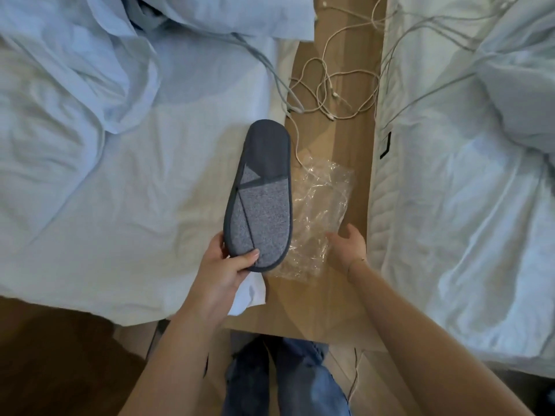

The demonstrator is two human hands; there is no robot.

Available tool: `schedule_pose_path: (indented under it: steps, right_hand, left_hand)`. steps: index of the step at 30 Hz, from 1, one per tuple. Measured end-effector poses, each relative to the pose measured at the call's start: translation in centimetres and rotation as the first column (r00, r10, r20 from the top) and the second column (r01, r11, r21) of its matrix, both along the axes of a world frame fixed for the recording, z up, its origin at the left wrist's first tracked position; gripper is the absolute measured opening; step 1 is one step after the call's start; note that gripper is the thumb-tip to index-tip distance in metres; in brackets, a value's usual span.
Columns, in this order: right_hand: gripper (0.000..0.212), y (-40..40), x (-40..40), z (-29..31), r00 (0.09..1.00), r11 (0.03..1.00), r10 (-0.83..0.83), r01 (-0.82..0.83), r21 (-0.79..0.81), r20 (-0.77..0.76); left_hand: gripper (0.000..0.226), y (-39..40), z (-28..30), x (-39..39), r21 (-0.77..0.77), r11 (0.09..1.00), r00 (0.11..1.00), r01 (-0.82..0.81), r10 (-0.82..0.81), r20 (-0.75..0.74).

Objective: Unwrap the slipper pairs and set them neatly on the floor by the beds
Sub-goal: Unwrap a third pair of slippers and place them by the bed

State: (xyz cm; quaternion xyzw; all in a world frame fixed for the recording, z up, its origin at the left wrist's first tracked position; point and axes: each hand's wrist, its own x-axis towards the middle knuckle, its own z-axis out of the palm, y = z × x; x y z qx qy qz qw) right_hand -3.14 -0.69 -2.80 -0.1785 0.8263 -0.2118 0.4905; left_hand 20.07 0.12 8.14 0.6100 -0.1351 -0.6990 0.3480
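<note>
A flat pair of grey slippers (258, 193) with dark blue trim is held up over the edge of the left bed. My left hand (228, 265) grips the pair at its heel end, thumb on top. A crumpled clear plastic wrapper (318, 217) lies on the wooden surface (339, 139) between the two beds. My right hand (350, 247) hovers open just to the right of the wrapper's near end, palm turned up, holding nothing.
The left bed (105, 175) with rumpled pale sheets fills the left side, the right bed (465, 205) the right. Tangled white cables (327, 85) lie on the far part of the wooden surface. My legs in jeans (288, 379) stand at the bottom.
</note>
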Motion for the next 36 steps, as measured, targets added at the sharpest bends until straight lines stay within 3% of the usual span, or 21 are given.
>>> schedule_pose_path:
  steps: [4, 7, 12, 18, 23, 26, 28, 32, 36]
  right_hand:
    - [0.036, 1.2, 0.8, 8.7, 0.989, 0.964, 0.137, -0.122, -0.236, 0.049]
    - [0.023, 2.5, 1.7, 15.6, 0.978, 0.93, 0.17, -0.118, -0.348, 0.123]
    - [0.028, 4.5, 3.1, 26.9, 0.988, 0.896, 0.117, -0.06, -0.439, 0.103]
    - [0.04, 7.6, 3.9, 38.2, 0.981, 0.841, 0.087, -0.164, -0.515, -0.171]
    - [0.032, 10.1, 4.5, 43.9, 0.987, 0.787, 0.014, -0.11, -0.608, -0.161]
    - [0.025, 10.9, 4.9, 46.4, 0.995, 0.748, 0.018, -0.078, -0.659, -0.098]
    - [0.024, 11.2, 5.3, 47.7, 0.996, 0.726, 0.021, -0.073, -0.684, -0.084]
    - [0.024, 11.8, 5.8, 49.2, 0.997, 0.705, 0.003, -0.056, -0.707, -0.076]
    - [0.022, 12.9, 5.9, 49.9, 0.996, 0.719, 0.034, -0.079, -0.691, -0.079]
  left_hand:
    - [0.06, -0.1, 3.0, -1.1, 0.002, 1.0, 0.999, 0.01, -0.01, -0.044]
    - [0.058, 0.4, 7.0, -2.1, -0.002, 0.998, 0.995, 0.062, -0.062, -0.075]
    - [0.059, 2.4, 16.3, -3.3, -0.061, 0.981, 0.979, 0.184, -0.189, -0.082]
    - [0.09, 5.5, 25.5, -2.5, -0.15, 0.897, 0.909, 0.416, -0.407, 0.084]
    - [0.079, 5.3, 32.3, -1.2, -0.286, 0.767, 0.814, 0.574, -0.574, 0.092]
    - [0.064, 4.9, 36.0, -0.8, -0.354, 0.789, 0.853, 0.502, -0.52, 0.05]
    - [0.065, 4.9, 37.4, -1.0, -0.401, 0.781, 0.866, 0.479, -0.494, 0.072]
    - [0.036, 5.3, 38.9, -1.2, -0.407, 0.825, 0.917, 0.392, -0.388, 0.095]
    - [0.027, 5.6, 39.2, -0.9, -0.411, 0.822, 0.917, 0.393, -0.382, 0.114]
